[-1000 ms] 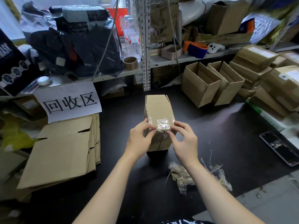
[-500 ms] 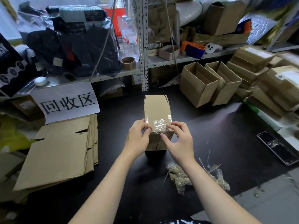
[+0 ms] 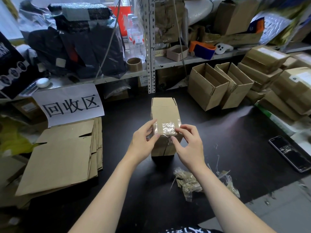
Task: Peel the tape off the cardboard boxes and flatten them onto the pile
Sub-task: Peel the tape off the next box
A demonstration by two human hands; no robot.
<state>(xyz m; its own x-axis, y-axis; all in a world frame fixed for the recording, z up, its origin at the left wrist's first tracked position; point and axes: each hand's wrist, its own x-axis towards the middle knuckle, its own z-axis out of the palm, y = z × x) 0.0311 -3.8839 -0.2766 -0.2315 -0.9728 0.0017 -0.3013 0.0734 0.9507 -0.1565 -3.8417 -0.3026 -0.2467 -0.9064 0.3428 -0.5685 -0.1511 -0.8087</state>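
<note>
At the middle of the worktop [image 3: 227, 140], my right hand [image 3: 188, 145] has crept only slightly along the tape [image 3: 166, 128] in the last second. The patch still lies flat on the box [image 3: 165, 111], so peeling has hardly begun. Thumb and forefinger are nearly closed, pinching at the tape's near right corner. My left hand [image 3: 143, 142] curls round the box's near left corner, steadying it upright. Crumpled tape scraps [image 3: 188, 182] lie by the near edge; the pile [image 3: 62, 157] of flattened cardboard waits at the left edge.

white paper sign [image 3: 70, 103] | reads "回收区" | other labels unreadable
</note>
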